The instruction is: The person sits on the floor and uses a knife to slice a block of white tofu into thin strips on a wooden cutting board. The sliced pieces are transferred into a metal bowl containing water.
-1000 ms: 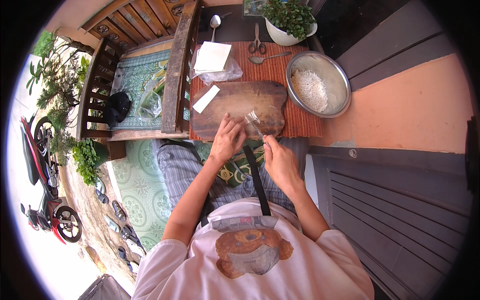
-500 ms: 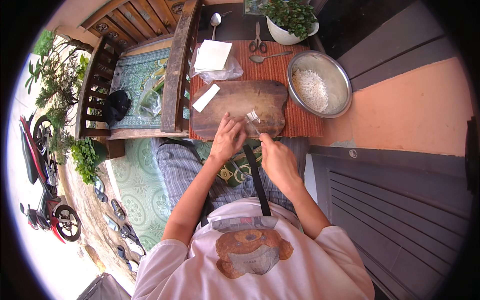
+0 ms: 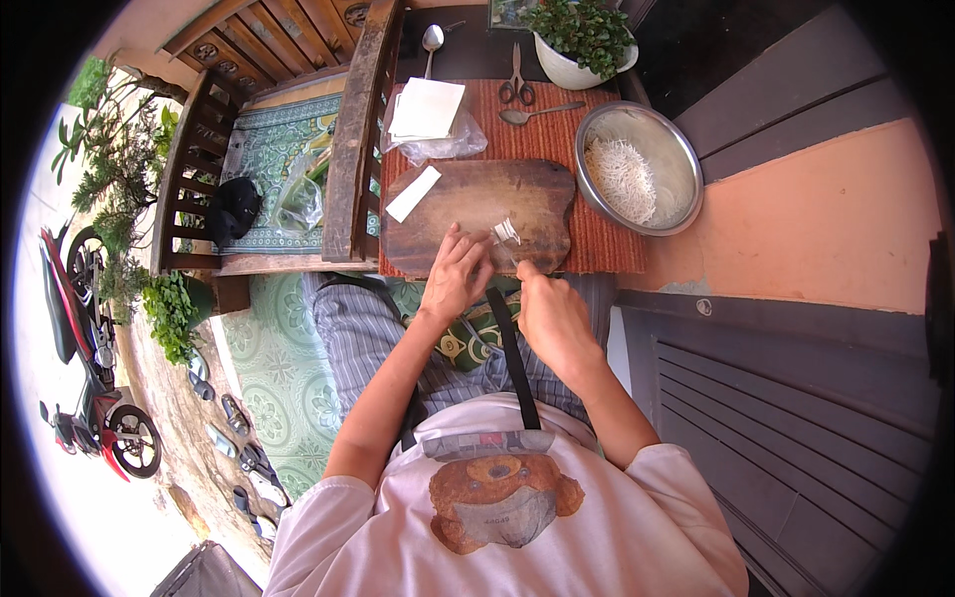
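A knife (image 3: 514,261) with a thin blade is gripped in my right hand (image 3: 553,316), its blade over the near edge of a dark wooden cutting board (image 3: 438,234). My left hand (image 3: 460,273) bends its fingers down onto the board, fingertips pressed against a small white sheet-like piece. Thin white shreds (image 3: 507,232) lie beside those fingertips, left of and above the knife. The part of the piece under my fingers is hidden. A wider flat white strip (image 3: 413,194) rests at the board's far left.
Beyond the board, a stack of white sheets (image 3: 428,107) sits on a clear plastic bag (image 3: 466,141). A metal bowl (image 3: 686,164) of white shreds stands at right. Scissors (image 3: 516,85), a spoon (image 3: 517,116), another spoon (image 3: 431,45) and a potted plant (image 3: 577,65) lie farther back.
The knife blade has shifted slightly and shows less between my hands. Both hands stay in nearly the same place. The whole view has moved by a few pixels.
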`<state>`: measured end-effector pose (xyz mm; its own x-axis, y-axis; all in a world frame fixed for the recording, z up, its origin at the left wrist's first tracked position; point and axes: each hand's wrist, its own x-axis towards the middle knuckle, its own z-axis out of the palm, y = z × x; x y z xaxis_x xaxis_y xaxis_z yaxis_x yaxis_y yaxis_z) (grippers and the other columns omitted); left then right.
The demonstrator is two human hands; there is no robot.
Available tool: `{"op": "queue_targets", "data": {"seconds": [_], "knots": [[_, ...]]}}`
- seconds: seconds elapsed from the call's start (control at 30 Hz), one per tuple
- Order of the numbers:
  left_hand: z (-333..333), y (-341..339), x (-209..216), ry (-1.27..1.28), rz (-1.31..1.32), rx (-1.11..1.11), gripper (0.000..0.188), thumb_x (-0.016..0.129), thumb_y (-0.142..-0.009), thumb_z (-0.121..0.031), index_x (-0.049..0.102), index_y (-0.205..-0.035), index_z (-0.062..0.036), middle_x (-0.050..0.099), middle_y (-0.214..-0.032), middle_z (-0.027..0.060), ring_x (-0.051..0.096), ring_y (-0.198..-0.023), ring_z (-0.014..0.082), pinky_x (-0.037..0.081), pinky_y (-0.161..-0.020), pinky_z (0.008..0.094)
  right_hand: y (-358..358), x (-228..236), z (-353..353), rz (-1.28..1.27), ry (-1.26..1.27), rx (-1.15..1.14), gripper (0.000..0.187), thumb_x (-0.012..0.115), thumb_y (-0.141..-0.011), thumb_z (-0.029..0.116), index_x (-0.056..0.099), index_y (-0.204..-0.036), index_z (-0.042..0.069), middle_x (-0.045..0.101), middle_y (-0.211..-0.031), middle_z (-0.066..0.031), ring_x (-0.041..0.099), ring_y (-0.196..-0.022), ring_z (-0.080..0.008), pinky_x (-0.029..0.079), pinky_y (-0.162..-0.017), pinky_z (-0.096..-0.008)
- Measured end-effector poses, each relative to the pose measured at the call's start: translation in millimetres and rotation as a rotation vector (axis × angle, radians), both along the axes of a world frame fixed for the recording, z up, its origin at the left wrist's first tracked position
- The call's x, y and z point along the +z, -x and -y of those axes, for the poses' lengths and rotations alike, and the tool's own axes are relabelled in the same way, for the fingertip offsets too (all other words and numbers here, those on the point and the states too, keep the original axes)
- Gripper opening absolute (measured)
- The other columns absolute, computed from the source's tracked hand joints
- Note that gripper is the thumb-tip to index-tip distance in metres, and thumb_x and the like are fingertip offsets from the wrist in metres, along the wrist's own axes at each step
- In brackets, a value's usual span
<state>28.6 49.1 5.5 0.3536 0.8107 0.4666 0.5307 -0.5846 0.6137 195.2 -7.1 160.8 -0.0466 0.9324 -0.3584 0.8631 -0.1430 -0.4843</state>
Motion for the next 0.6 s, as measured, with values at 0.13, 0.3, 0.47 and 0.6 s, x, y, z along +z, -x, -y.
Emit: {"op": "queue_targets", "data": {"seconds": [0.13,0.3,0.47,0.6], "knots": [[0.2,-0.1,0.0,-0.001,0.0,0.0,0.036,0.073,-0.082,0.002,0.071,-0.118,0.0002,0.07,-0.124,0.0116,0.065,-0.117,0.0327,0.04,-0.124,0.0542,-1.0,4.0,3.5,0.012,0.026,-0.001,0.035,0.066,-0.089,-0.001,0.06,-0.123,-0.002,0.074,-0.094,-0.0334,0.074,-0.094,-0.0508,0.06,-0.082,-0.058],[0.6,0.0,0.1,0.013,0.002,0.009,0.041,0.074,-0.083,0.005,0.073,-0.123,-0.0039,0.072,-0.125,0.0118,0.067,-0.117,0.0343,0.042,-0.122,0.0542,-5.6,-3.2,13.2,-0.01,-0.032,-0.015,0.031,0.065,-0.093,0.002,0.061,-0.123,-0.002,0.072,-0.09,-0.033,0.073,-0.091,-0.0517,0.058,-0.079,-0.0587],[0.7,-0.2,-0.7,0.018,0.016,0.004,0.042,0.073,-0.083,0.005,0.073,-0.124,-0.0046,0.071,-0.125,0.0118,0.066,-0.117,0.0341,0.041,-0.123,0.0551,-7.5,-6.2,23.2,-0.047,-0.085,-0.057,0.014,0.057,-0.105,0.01,0.063,-0.115,0.001,0.07,-0.083,-0.0327,0.07,-0.086,-0.0541,0.054,-0.074,-0.0617],[1.9,-0.1,-5.2,0.004,0.003,0.026,0.043,0.074,-0.084,0.004,0.073,-0.126,-0.0058,0.072,-0.126,0.0104,0.066,-0.118,0.0327,0.037,-0.125,0.0576,-11.4,-14.5,29.7,-0.063,-0.11,-0.077,0.015,0.057,-0.106,0.01,0.063,-0.117,0.003,0.07,-0.084,-0.032,0.07,-0.086,-0.0534,0.054,-0.074,-0.0616]]}}
